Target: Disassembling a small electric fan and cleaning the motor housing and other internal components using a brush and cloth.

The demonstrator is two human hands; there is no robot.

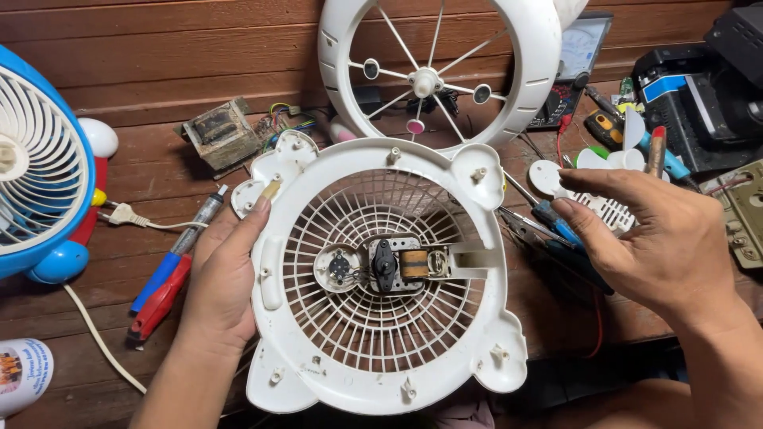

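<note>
A round, white plastic fan housing point(381, 278) sits near the front edge of a dark, grooved wooden workbench point(159, 56), tilted toward the camera. Its middle is a fine radial grille of thin ribs, and its smooth, thick rim swells into rounded lobes with small screw posts. At the grille's centre sits a small motor point(397, 264): a black core, a copper-coloured winding and a bare metal bracket, with a round white disc beside it.

The left hand point(222, 278) holds the housing by its left rim, the thumb pressed over the edge and the fingers hidden behind the plastic. The right hand point(660, 238) hovers just to the right of the housing, not touching it, its fingers loosely curled and spread; a thin reddish stick-like tool point(656, 151) rises behind its knuckles, and whether the hand pinches it cannot be told.

Toward the back edge, a second white ring with thin wire spokes point(433, 71) leans against the plank wall. At the left edge stands a blue and white fan point(36, 167) with a curved slatted guard. Between it and the housing lie a red and blue pen-shaped tool point(171, 282) and a white plug on a cord point(127, 216). A blue-handled screwdriver point(548, 214) lies right of the housing.
</note>
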